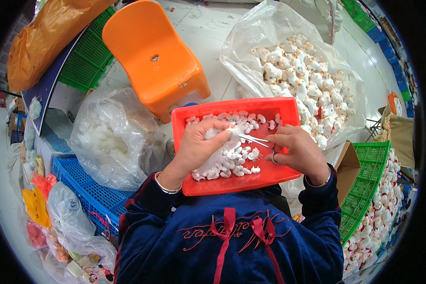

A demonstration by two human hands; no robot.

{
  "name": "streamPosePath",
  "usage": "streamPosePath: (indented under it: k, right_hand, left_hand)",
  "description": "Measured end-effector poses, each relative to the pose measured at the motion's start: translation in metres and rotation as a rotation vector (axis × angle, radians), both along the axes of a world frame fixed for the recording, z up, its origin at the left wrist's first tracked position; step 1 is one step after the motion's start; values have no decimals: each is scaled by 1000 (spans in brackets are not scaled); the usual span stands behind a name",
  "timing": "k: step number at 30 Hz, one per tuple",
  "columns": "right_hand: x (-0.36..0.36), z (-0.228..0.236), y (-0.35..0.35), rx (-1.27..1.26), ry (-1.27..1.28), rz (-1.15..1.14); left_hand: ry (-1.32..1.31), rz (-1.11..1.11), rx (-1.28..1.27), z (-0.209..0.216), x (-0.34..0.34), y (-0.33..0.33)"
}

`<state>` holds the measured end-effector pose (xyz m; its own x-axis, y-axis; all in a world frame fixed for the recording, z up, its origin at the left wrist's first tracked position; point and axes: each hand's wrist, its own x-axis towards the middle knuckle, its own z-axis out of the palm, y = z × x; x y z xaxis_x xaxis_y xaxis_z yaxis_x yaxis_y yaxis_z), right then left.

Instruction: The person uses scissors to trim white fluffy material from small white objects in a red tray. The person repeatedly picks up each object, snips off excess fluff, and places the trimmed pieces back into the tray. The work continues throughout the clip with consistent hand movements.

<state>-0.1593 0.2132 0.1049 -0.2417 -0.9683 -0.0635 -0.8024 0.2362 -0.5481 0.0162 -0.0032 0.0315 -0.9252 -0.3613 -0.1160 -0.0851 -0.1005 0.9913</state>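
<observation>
My left hand (201, 144) is over a red plastic tray (236, 187) on my lap. Its thumb and fingers pinch a small white plush piece (235, 132). In my right hand (294, 146) is a metal tool with finger loops and two slim prongs (253, 138), scissors or forceps. The prong tips reach the pinched piece, slightly apart from each other. Under my left hand lies white fluffy stuffing (208, 163), partly hidden by the hand. Several small white stuffed pieces (236, 158) lie in the tray, and more line its far side.
Beyond the tray stands an orange plastic chair (149, 52). A clear bag (116, 142) of white stuffing is at left, beside a blue crate (92, 191). At far right, a large clear bag (241, 47) holds white plush toys (307, 80). A green crate (364, 184) is at right.
</observation>
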Motion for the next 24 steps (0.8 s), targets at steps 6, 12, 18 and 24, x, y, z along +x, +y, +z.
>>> streamPosePath:
  k: [6,12,18,24]
  right_hand:
    - [10,3,0,79,108,-49]
    - [6,-16,-3,121,217,14]
    - [-18,23,23,-51,-595,483]
    - [16,53,10,-519,-933,1089]
  left_hand:
    - [-46,18,-58,-11,-6,2]
    - [5,-10,310,-24,-2,-14]
    - [-54,199,196,-35,2,-32]
    - [-97,146,344,-30,-12,-13]
